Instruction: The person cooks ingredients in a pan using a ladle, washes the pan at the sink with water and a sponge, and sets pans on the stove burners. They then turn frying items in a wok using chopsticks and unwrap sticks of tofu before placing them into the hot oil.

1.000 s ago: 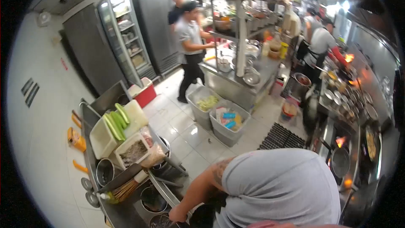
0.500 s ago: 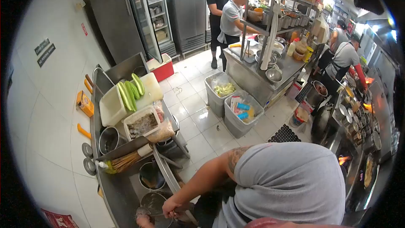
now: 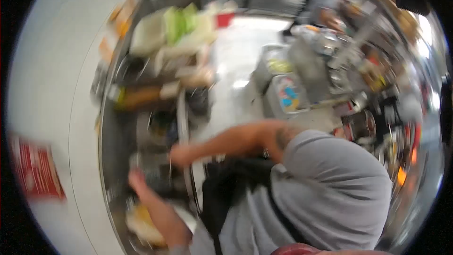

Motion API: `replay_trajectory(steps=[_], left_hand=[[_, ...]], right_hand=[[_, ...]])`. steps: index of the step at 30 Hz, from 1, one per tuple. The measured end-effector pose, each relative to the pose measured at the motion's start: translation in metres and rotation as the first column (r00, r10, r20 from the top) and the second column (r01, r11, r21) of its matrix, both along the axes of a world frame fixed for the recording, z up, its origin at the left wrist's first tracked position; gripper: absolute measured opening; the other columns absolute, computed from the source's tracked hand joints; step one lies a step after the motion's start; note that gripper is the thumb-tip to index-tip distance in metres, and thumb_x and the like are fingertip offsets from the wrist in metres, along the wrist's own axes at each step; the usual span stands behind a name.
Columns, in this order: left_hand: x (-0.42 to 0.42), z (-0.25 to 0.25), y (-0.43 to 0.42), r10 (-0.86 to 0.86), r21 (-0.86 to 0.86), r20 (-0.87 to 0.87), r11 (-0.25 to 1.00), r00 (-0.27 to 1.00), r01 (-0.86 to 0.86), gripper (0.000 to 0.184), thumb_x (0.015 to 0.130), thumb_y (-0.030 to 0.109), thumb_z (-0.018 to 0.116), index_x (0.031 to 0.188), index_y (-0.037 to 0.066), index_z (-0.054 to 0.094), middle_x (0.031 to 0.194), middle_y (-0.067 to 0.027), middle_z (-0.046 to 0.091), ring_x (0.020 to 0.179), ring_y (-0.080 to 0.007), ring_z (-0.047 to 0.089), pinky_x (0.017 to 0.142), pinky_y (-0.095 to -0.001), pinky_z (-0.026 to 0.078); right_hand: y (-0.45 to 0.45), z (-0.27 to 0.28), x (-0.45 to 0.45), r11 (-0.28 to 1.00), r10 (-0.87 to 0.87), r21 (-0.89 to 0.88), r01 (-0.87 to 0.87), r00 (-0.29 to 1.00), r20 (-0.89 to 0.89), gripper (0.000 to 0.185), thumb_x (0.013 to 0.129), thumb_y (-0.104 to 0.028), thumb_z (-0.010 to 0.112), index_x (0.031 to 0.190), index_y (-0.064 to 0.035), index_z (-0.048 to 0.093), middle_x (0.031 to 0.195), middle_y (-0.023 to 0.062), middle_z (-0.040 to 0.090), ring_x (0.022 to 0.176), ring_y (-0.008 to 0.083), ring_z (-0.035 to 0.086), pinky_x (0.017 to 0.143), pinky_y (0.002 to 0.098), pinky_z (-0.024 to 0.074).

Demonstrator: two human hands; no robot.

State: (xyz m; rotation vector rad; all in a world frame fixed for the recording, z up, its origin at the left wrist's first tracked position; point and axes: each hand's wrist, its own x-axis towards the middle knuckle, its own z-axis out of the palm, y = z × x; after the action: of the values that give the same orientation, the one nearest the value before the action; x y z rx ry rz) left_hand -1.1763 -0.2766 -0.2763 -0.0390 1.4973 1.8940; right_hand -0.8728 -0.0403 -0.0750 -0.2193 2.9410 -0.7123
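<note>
My right hand (image 3: 181,155) is closed like a fist above the inner edge of the steel sink (image 3: 185,125). What it grips, if anything, is lost in the blur. My left hand (image 3: 137,179) reaches down into the sink; motion smears its fingers. Just beyond that hand is a pale, shiny shape I cannot make out. Between my hands lies a blurred grey metal vessel (image 3: 158,170). A dark pot (image 3: 163,125) stands farther along the sink. Below my left forearm sits a wide container with yellowish contents (image 3: 141,222).
Green peeled gourds (image 3: 181,23) lie by a white tub (image 3: 146,33) on the counter. A bundle of thin sticks (image 3: 141,97) rests across the divider. Two lined bins (image 3: 288,95) stand on the floor. A co-worker (image 3: 325,7) is at the far counter. Flames (image 3: 402,175) burn at right.
My view has swung down toward the sink, so the surroundings shift and blur. Both hands now appear higher in view and farther apart, and a container with yellowish contents has come into view.
</note>
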Motion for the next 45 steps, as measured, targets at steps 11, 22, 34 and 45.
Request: replay_trajectory(steps=[11, 22, 34, 45], left_hand=[[0.22, 0.148, 0.036, -0.501, -0.946, -0.277, 0.292, 0.82, -0.141, 0.066, 0.083, 0.035, 0.063, 0.125, -0.014, 0.046, 0.116, -0.0337, 0.059, 0.115, -0.0451, 0.055, 0.099, -0.046, 0.044], [0.237, 0.194, -0.021, -0.126, -0.543, 0.242, 0.804, 0.962, 0.242, 0.016, 0.084, 0.014, 0.06, 0.084, -0.002, 0.06, 0.073, -0.015, 0.064, 0.067, -0.0282, 0.059, 0.068, -0.0413, 0.05], [0.302, 0.254, 0.026, -0.388, -0.981, 0.152, 0.05, 0.909, 0.185, 0.031, 0.081, 0.018, 0.063, 0.105, 0.0, 0.055, 0.087, -0.0257, 0.067, 0.087, -0.0423, 0.066, 0.078, -0.0485, 0.053], [0.308, 0.187, 0.037, 0.184, -0.985, 0.15, 0.118, 0.971, 0.13, 0.062, 0.086, 0.055, 0.061, 0.117, 0.002, 0.054, 0.099, -0.0246, 0.068, 0.095, -0.0427, 0.065, 0.083, -0.0506, 0.05]], right_hand=[[0.104, -0.009, -0.057, 0.913, -0.251, 0.369, 0.173, 0.952, 0.175, 0.03, 0.082, -0.01, 0.059, 0.111, -0.0026, 0.058, 0.098, 0.0189, 0.069, 0.092, 0.0371, 0.068, 0.076, 0.047, 0.0562], [0.152, -0.082, -0.134, 0.862, 0.202, 0.501, -0.076, 0.958, -0.203, 0.022, 0.085, -0.013, 0.054, 0.101, -0.0009, 0.064, 0.103, 0.0166, 0.062, 0.097, 0.0323, 0.063, 0.076, 0.0424, 0.0568], [0.132, -0.095, -0.206, 0.998, 0.001, 0.063, 0.003, 0.997, -0.075, 0.014, 0.085, -0.012, 0.056, 0.096, -0.0042, 0.057, 0.092, 0.0218, 0.065, 0.087, 0.0403, 0.064, 0.075, 0.0494, 0.0521], [-0.028, -0.242, -0.217, 0.471, 0.879, -0.162, -0.867, 0.446, 0.167, 0.024, 0.079, -0.01, 0.062, 0.103, -0.0047, 0.062, 0.089, 0.0218, 0.067, 0.086, 0.0384, 0.066, 0.074, 0.0493, 0.0508]])
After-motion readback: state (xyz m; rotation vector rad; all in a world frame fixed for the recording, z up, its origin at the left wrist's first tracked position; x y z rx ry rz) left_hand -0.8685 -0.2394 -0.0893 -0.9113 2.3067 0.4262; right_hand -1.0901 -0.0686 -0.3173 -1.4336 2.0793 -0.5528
